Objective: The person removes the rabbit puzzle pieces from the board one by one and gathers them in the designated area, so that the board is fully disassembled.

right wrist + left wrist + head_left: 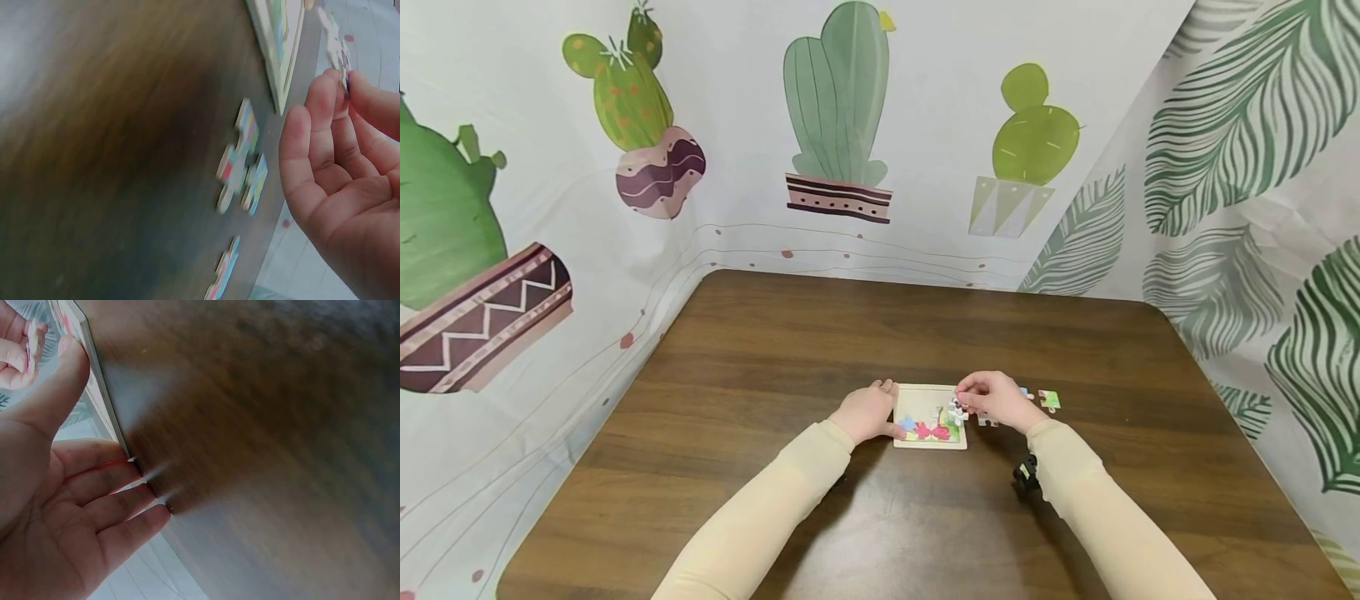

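Observation:
A small wooden jigsaw tray point(931, 445) lies on the table, with pieces showing a pink picture laid along its near part. My left hand point(867, 412) rests at the tray's left side; in the left wrist view its fingers point(119, 512) are extended along the table and the thumb touches the tray's edge. Over the right part of the tray, my right hand point(996, 398) pinches a jigsaw piece point(337, 47) between thumb and fingertips. That piece is held up on edge, apart from the tray in the right wrist view.
Several loose jigsaw pieces lie right of the tray, among them a green one point(1049, 399) and one partly under the right hand point(988, 420). The brown wooden table point(760, 350) reaches back to a wall cloth point(925, 100) printed with cacti and leaves.

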### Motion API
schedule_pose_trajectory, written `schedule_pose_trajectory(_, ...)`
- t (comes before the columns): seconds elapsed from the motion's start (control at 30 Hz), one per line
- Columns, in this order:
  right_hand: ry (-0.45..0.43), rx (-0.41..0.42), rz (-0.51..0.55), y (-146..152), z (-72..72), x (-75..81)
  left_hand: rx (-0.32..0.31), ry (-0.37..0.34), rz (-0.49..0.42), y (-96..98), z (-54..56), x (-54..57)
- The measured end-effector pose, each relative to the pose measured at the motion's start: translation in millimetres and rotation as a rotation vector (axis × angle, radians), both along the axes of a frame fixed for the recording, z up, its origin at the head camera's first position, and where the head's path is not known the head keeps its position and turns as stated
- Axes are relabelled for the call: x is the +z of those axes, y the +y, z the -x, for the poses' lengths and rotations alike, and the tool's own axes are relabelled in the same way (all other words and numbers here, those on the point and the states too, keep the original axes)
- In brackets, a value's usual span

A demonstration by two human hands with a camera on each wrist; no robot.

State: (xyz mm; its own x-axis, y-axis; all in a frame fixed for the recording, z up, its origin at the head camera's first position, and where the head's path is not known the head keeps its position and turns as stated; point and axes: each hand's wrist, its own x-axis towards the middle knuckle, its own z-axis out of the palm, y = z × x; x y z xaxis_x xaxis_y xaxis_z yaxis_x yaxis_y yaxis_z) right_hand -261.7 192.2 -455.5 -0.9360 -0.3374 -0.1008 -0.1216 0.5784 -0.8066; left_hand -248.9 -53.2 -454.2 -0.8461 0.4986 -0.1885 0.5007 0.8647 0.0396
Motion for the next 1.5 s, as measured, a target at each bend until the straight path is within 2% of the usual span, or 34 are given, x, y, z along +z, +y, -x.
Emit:
schedule_pose_trajectory(0.23, 0.010, -0.010, -0.026, 23, -1.6, -1.9, 0.001, 0.001, 0.006, 1.7, 0.3, 1.3)
schedule_pose_trajectory(0.43, -0.008, -0.002, 0.048, 40, -0.9, -8.4, -0.001, -0.010, 0.014, 1.2, -0.1, 1.0)
schedule_pose_trajectory(0.53, -0.018, -0.001, 0.046, 47, -1.6, -9.0, -0.003, -0.008, 0.018, 1.2, -0.1, 0.0)
schedule_pose_trajectory(0.93, -0.027, -0.017, -0.062, 73, -7.3, -11.1, 0.004, -0.016, 0.010, 2.0, 1.1, -1.2)
schedule_pose_trajectory(1.03, -0.004, -0.028, -0.117, 80, -9.6, -10.8, -0.001, -0.013, 0.007, 2.0, 1.6, -2.1)
schedule_pose_trajectory(1.23, 0.099, -0.069, -0.253, 88, -13.1, -10.2, 0.002, -0.013, 0.012, 1.2, 2.8, -3.7)
schedule_pose_trajectory(1.5, 0.153, -0.095, -0.321, 86, -13.9, -12.0, 0.005, -0.020, 0.011, 1.7, 3.4, -4.3)
